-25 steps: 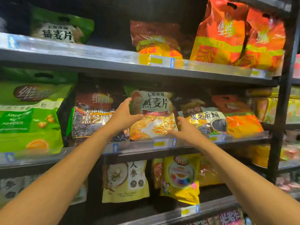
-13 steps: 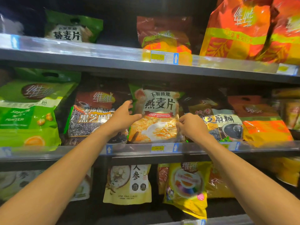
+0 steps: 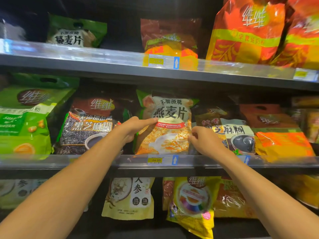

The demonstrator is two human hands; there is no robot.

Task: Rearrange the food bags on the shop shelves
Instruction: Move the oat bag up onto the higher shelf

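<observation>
An oat flake bag (image 3: 170,128), green-topped with an orange cereal picture, stands upright in the middle of the middle shelf (image 3: 110,162). My left hand (image 3: 133,127) grips its left edge, thumb across the front. My right hand (image 3: 204,141) pinches its right edge with curled fingers. To its left stands a dark black sesame bag (image 3: 89,125), and to its right another sesame bag (image 3: 229,133) with a bowl picture.
A big green soy powder bag (image 3: 25,118) fills the left of the middle shelf, an orange bag (image 3: 279,137) the right. The upper shelf (image 3: 103,61) carries a green oat bag (image 3: 76,31), a brown bag (image 3: 170,38) and tall orange bags (image 3: 250,31). Yellow and cream bags hang below.
My right hand has moved from the bag's lower right corner up to its right edge and curled onto it. The view has come closer to the shelf. My left hand kept its hold.
</observation>
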